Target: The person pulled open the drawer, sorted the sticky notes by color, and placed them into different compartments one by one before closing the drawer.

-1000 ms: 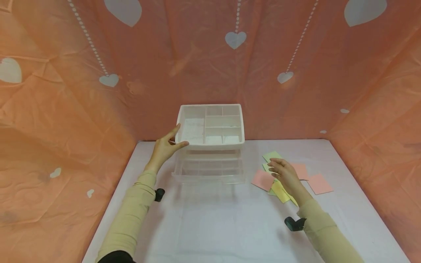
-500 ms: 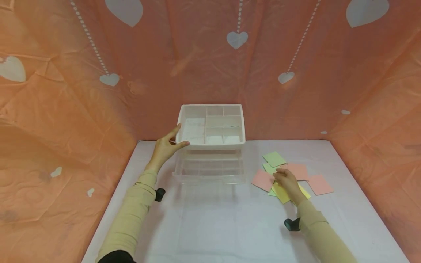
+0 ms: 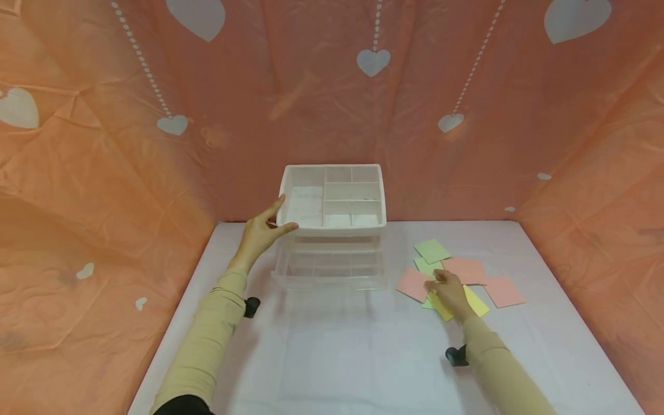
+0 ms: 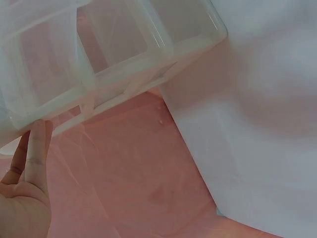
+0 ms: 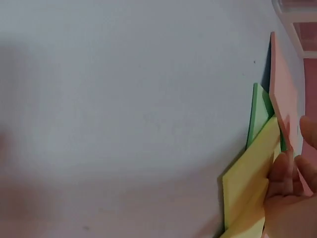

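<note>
A white drawer organizer (image 3: 307, 203) with a divided top tray stands at the back of the table. My left hand (image 3: 256, 236) holds its front left corner, thumb across the front rim and fingers along the side. The left wrist view shows straight fingers (image 4: 35, 158) touching the organizer's wall. On the right lie several sticky note pads, pink (image 3: 411, 283), green (image 3: 432, 251) and yellow (image 3: 477, 301), partly overlapping. My right hand (image 3: 450, 294) is over them, fingers bent near the left pink pad's corner. Whether it pinches a pad is unclear.
Clear drawers (image 3: 332, 266) sit beneath the tray, the visible one jutting forward. A white cloth covers the table (image 3: 332, 357). Orange sheeting (image 3: 332, 115) with heart prints rises behind and at both sides. More pink pads (image 3: 504, 291) lie to the right of the pile.
My right hand has come down onto the pads and shifted slightly left, its fingers more bent than before. The left hand and the organizer have stayed put.
</note>
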### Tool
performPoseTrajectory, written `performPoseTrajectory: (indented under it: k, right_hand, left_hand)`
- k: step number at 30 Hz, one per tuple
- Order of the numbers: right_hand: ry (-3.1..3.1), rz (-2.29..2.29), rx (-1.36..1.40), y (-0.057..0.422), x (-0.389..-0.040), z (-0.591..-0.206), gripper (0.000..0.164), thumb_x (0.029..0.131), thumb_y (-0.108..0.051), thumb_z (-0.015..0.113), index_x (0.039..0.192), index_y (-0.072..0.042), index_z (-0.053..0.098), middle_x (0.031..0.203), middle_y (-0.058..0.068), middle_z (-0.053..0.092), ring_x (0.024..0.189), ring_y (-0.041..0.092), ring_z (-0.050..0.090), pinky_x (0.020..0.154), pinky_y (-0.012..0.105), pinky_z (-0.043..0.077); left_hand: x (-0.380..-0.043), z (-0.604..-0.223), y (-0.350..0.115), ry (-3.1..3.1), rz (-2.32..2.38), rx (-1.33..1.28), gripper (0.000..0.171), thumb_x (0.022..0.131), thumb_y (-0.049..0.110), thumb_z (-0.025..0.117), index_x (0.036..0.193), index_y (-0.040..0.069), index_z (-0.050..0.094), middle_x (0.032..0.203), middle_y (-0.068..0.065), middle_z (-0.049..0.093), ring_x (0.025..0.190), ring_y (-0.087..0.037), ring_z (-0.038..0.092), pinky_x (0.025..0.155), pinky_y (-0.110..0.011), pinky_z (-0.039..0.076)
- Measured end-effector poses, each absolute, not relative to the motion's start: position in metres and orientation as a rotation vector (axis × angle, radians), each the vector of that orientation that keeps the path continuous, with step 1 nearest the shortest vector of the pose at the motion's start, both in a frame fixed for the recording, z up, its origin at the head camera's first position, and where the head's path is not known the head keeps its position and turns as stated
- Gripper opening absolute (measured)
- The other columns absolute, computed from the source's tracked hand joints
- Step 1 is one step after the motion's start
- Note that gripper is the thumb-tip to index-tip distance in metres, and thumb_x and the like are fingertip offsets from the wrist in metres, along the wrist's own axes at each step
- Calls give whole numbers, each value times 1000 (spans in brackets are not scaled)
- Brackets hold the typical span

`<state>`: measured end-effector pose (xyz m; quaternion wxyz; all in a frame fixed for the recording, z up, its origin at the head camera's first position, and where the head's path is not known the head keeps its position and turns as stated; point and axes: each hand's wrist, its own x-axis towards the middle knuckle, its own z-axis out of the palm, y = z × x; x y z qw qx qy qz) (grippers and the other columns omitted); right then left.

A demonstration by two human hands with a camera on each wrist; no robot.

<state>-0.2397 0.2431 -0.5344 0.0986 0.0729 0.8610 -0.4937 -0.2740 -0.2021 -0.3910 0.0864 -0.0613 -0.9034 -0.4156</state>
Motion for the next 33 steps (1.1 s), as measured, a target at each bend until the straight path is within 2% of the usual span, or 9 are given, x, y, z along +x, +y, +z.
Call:
performPoseTrajectory:
  k: [6,11,14,17,20,23,28,31,33]
  right_hand:
    - [2692,-1372,179,237,-241,-541,54,86,-16,63,129,13,46,133,34,39,127,47,34,106,55,30]
    - [2729,-1369,221,233,-239,-545,49,85,-13,64,124,13,50,130,33,35,122,45,36,102,55,34]
    - [2748,-1360,220,233,-238,-546,48,84,-12,65,122,13,50,125,31,35,111,40,41,94,50,39]
    - [2776,-1338,201,233,-240,-547,46,83,-12,66,119,12,51,114,27,40,98,33,45,83,40,42]
    - [2790,-1320,172,234,-241,-548,44,82,-11,67,116,12,51,103,22,44,89,28,46,73,32,41]
    - [2789,-1305,167,234,-241,-547,42,82,-11,67,113,12,51,98,22,48,86,28,48,68,29,39]
    - [2782,-1238,183,234,-239,-543,47,83,-15,66,119,11,51,113,30,53,99,39,50,79,42,44]
    - [2764,-1208,175,235,-238,-541,48,84,-16,64,123,10,50,122,32,51,111,45,47,88,52,42]
    - [2754,-1209,177,235,-237,-541,47,85,-16,63,122,10,51,123,33,50,114,46,45,92,54,40]
  left_hand:
    - [-273,-391,-202,-2691,-1218,-191,79,72,55,71,140,46,32,107,-14,64,90,-25,64,79,-41,51]
    - [-273,-391,-201,-2685,-1225,-198,79,72,54,71,140,46,33,109,-15,64,90,-26,64,79,-42,51]
    - [-272,-391,-201,-2686,-1229,-197,78,73,54,71,140,47,32,110,-15,63,91,-26,63,80,-42,51]
    - [-272,-390,-201,-2685,-1232,-192,77,73,54,71,139,48,32,111,-15,62,91,-27,63,80,-42,51]
    - [-271,-389,-201,-2685,-1237,-177,77,73,54,71,139,49,32,108,-14,63,90,-26,62,79,-40,50]
    - [-269,-389,-201,-2686,-1240,-168,78,73,54,71,140,48,32,106,-13,64,90,-24,61,77,-38,49]
    - [-269,-389,-200,-2685,-1232,-175,79,72,55,71,141,45,32,105,-14,64,90,-24,61,77,-38,49]
    - [-270,-389,-200,-2682,-1230,-182,79,72,55,71,141,45,32,102,-13,64,88,-25,61,76,-38,49]
    - [-270,-390,-199,-2681,-1225,-187,79,73,55,71,141,45,32,100,-13,64,87,-24,61,76,-37,49]
